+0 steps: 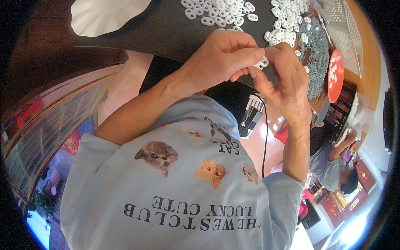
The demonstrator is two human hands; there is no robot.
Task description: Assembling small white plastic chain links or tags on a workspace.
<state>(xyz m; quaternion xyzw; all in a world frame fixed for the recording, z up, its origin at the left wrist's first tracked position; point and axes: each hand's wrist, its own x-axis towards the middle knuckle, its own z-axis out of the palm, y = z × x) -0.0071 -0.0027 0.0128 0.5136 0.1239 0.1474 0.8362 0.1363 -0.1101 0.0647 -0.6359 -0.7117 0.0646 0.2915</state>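
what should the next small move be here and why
Probably a slight turn of the white piece within the grip, to bring more of it into view. The left hand and right hand meet around it and hide much of it; only part of it, with dark holes, shows between them.

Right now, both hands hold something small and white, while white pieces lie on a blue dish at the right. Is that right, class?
No, the dish is red, not blue, as the head view shows. The rest stands: the left hand and right hand hold something small and white.
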